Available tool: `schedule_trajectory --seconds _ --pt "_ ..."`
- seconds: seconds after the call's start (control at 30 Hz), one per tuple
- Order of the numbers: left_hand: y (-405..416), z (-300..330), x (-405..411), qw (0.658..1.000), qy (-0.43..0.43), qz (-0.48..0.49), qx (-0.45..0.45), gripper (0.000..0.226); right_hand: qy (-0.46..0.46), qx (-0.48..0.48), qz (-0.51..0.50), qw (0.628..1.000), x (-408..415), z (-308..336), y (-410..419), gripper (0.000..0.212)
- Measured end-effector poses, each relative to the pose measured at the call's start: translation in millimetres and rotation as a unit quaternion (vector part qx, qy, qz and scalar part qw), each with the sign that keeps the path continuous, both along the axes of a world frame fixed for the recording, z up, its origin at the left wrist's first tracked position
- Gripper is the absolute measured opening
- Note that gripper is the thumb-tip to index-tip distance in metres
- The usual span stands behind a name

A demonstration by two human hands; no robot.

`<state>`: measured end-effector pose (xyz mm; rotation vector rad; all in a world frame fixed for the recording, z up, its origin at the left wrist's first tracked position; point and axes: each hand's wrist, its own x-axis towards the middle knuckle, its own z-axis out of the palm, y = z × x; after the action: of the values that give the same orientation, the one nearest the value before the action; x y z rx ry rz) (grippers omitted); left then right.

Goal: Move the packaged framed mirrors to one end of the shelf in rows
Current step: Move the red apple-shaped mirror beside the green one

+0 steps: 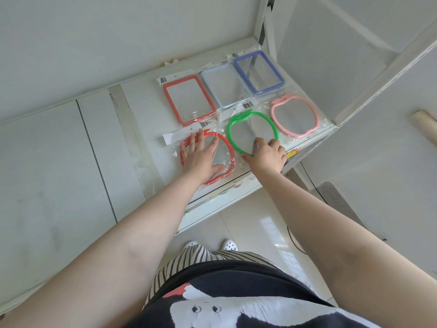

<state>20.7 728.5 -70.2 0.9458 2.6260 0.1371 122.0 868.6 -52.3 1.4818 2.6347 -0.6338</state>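
Six packaged mirrors lay in two rows at the right end of the white shelf (132,110), right of centre in the frame. The left hand (201,157) rested flat with fingers spread on the red apple-shaped mirror (230,150) in the near row. The right hand (267,155) curled its fingers on the lower edge of the green apple-shaped mirror (236,124) just beside it. A pink apple-shaped mirror (295,114) closed that row; behind lay red rectangular (170,100), pale blue (224,84) and dark blue (257,72) ones.
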Motion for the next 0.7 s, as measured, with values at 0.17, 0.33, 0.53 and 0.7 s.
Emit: schedule_trajectory --seconds 0.17,0.33,0.53,0.7 --pt "-0.2 1.6 -0.9 1.000 -0.002 0.003 0.026 0.089 0.001 -0.004 -0.002 1.000 -0.2 5.2 0.1 0.050" --pt "-2.3 5.9 -0.8 0.995 -0.001 0.014 0.094 0.076 0.039 0.002 0.001 0.999 -0.5 10.4 -3.5 0.057" --pt "-20.2 14.0 9.7 0.977 0.038 0.081 0.192 0.042 0.104 -0.008 0.092 0.990 -7.3 15.7 -19.9 0.047" --pt "-58.9 22.8 17.4 0.977 0.043 0.106 0.180 0.035 0.094 -0.036 0.157 0.982 -13.8 19.8 -49.5 0.046"
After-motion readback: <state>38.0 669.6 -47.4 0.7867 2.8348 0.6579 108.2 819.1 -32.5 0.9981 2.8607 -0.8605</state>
